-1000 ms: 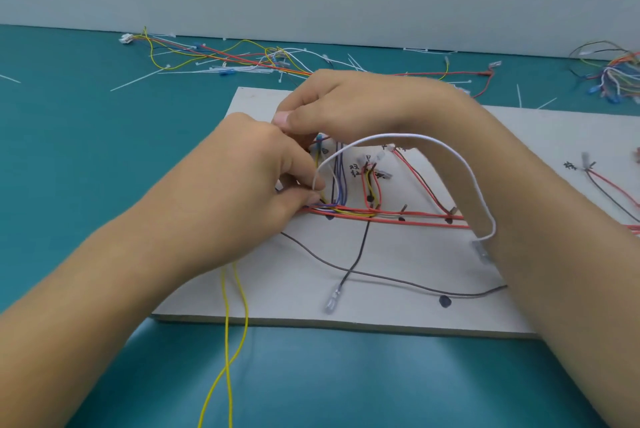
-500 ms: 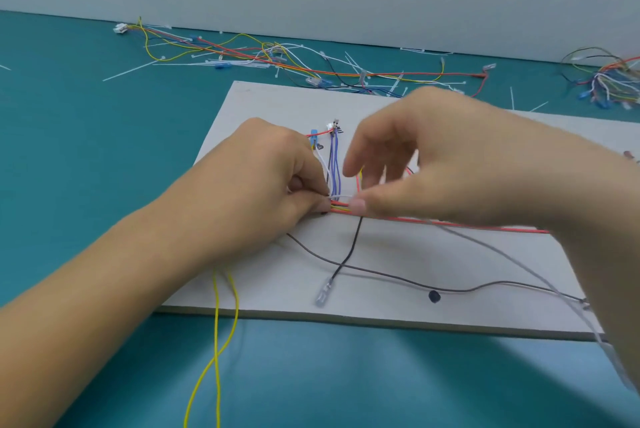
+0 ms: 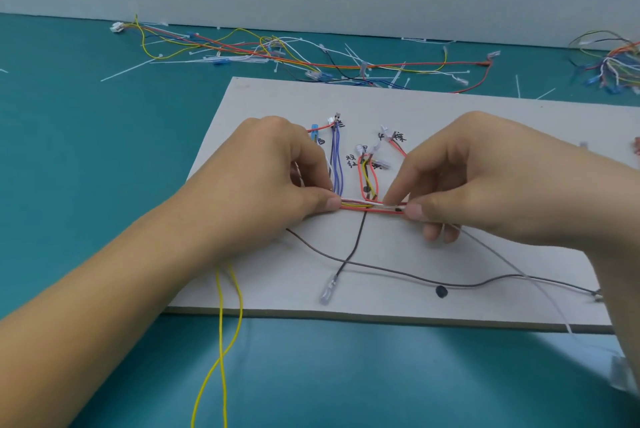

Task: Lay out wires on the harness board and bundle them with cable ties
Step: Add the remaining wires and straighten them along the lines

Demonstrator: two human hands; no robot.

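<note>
- The left hand (image 3: 277,178) pinches the left end of the wire bundle (image 3: 367,206), and the right hand (image 3: 485,181) pinches its right end. The bundle lies flat across the middle of the harness board (image 3: 450,105).
- No tie shows round it, so easing either pinch would likely let the strands spread.
- The white wire (image 3: 498,256) trails off the board's near edge and may drag out of line.
- The yellow wires (image 3: 221,323) hang beside the left forearm and could snag.
- The cable ties (image 3: 128,70) lie far across the desk (image 3: 104,185), so fetching one frees a hand.
</note>
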